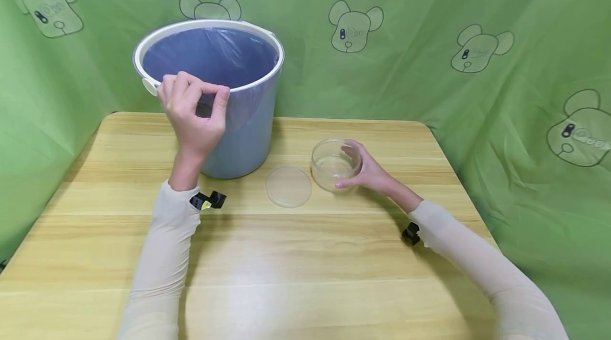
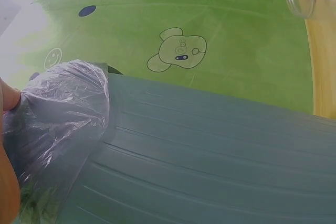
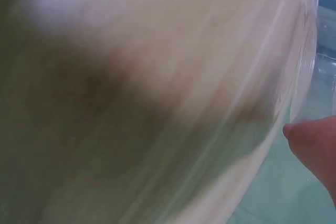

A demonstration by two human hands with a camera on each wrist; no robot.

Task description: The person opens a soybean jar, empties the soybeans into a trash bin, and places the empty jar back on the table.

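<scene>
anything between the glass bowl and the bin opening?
Nothing visible on the table between them. The glass bowl sits right of the bin, held by the right hand. The left hand grips the bin's near rim; the clear lid lies in front.

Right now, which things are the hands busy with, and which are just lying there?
Busy with:
- left hand pinching the bin liner of the blue bin
- right hand holding the clear glass bowl

Just lying there:
- clear round lid on the wooden table

blue bin, green bear-print cloth, clear bowl.
</scene>
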